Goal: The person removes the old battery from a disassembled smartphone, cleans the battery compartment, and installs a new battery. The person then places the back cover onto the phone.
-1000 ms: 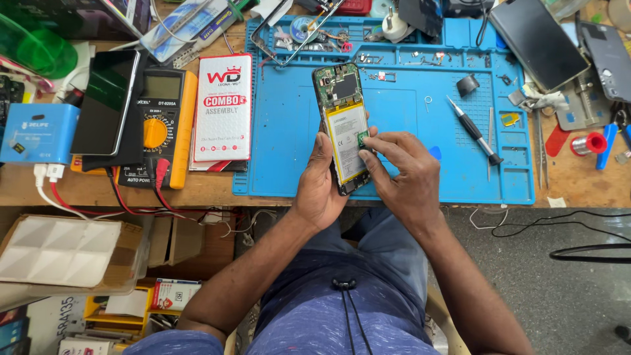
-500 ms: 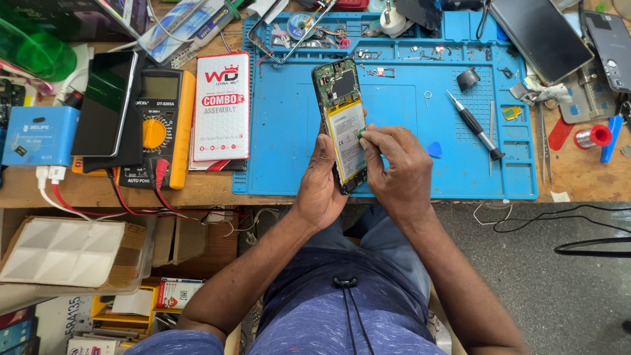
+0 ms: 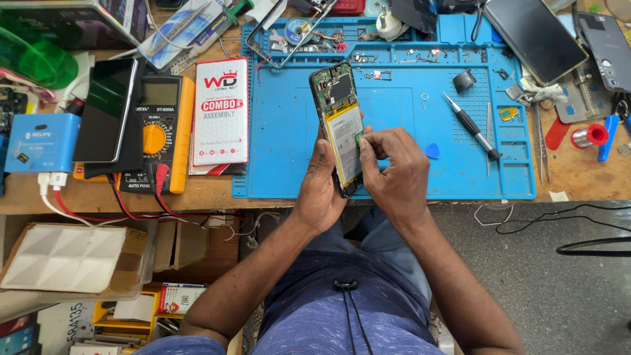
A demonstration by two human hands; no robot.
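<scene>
Hands (image 3: 358, 171) work an opened phone (image 3: 343, 128) over a blue mat (image 3: 282, 144), cluttered wooden bench (image 3: 572, 177).

The lower end of the opened phone (image 3: 342, 128) is covered by the left hand (image 3: 322, 190) and right hand (image 3: 391, 174). What the right fingertips (image 3: 363, 139) pinch at its battery edge is too small to identify. Above the blue work mat (image 3: 289, 151), several items are cut off by the top frame edge. Loose screws on the mat are too small to count.
</scene>
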